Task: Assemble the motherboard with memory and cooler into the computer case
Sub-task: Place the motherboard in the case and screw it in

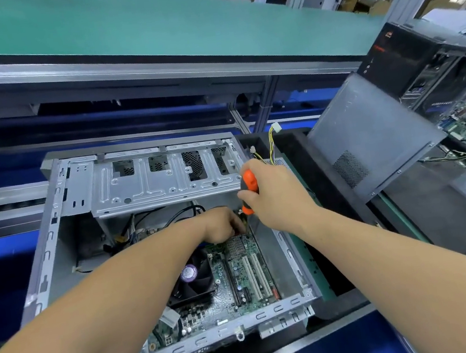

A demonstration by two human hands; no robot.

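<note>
An open grey computer case (44, 275) lies on its side in front of me. The green motherboard (239, 287) sits on its floor, with white slots and a black cooler fan (194, 278) on it. My right hand (275, 194) grips an orange and black screwdriver (248, 187), held upright with its tip down at the board's far corner. My left hand (221, 224) reaches inside to that same corner, fingers curled beside the screwdriver's tip; what they pinch is hidden.
A metal drive cage (164, 179) spans the case's far side, with black cables beneath it. Yellow and black wires (272, 139) hang at the case's right. A loose grey side panel (367, 133) leans to the right, next to another black case (417, 60).
</note>
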